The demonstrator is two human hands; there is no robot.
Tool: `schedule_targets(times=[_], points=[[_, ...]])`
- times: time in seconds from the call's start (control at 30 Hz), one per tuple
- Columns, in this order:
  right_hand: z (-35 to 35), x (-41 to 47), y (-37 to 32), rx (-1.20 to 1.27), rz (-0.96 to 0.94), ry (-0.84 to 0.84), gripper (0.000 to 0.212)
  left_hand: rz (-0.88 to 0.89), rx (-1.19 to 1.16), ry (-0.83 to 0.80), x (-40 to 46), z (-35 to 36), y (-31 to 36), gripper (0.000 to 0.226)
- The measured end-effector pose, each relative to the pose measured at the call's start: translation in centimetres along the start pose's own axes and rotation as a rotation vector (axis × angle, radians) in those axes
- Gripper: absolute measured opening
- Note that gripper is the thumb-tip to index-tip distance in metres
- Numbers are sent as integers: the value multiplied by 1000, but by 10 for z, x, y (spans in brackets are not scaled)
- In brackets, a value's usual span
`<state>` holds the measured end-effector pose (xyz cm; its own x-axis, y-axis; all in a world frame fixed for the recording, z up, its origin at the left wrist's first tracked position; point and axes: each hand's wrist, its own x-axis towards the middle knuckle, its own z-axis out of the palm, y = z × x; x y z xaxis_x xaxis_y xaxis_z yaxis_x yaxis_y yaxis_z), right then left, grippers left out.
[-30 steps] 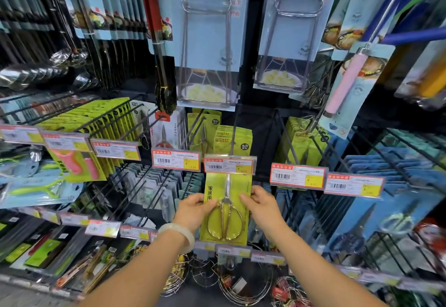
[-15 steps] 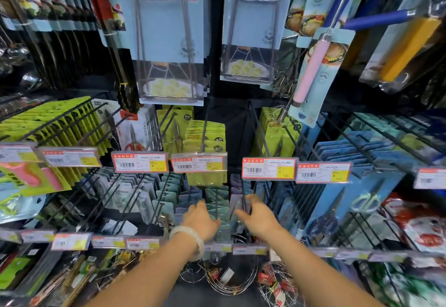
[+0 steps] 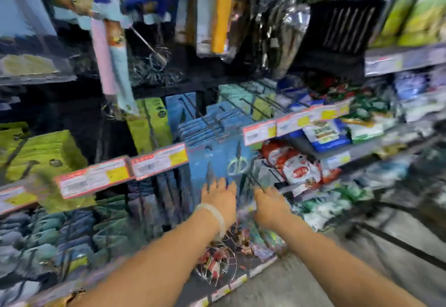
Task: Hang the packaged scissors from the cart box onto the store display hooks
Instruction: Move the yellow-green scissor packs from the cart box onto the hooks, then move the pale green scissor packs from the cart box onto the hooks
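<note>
While both hands are extended toward the display, the left hand [image 3: 220,197] and right hand [image 3: 270,206] hold nothing, each grip relaxed open. Packaged scissors [image 3: 218,162] hang on the hooks above them. Judged step: returning to the unseen cart box for another pack.

Left hand [image 3: 220,199] and right hand [image 3: 271,207] reach side by side toward the display hooks [image 3: 212,123]. A packaged scissors card [image 3: 224,162] hangs just above the left hand. Price tags [image 3: 159,160] run leftward along the rail; bagged goods [image 3: 296,166] sit on shelves to the right.
</note>
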<state>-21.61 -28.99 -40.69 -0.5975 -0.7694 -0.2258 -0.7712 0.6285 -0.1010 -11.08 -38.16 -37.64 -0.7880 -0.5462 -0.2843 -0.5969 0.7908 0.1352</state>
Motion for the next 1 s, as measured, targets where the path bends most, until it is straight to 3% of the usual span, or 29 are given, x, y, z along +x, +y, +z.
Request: schedule_targets(times=[0.17,0.6,0.77,1.0], points=[[-15,-22,126,49,180,113,60,161,62,-13,42,4,119,71],[-43,-137,401,154,694,79,49,658,228,-52,94,20,430,68],[-32,-152,476,232,835,62,60,801,284,-92,112,38,512,67],[-28,-122,593,241,960,68,55,884,276,-169,194,48,632,68]])
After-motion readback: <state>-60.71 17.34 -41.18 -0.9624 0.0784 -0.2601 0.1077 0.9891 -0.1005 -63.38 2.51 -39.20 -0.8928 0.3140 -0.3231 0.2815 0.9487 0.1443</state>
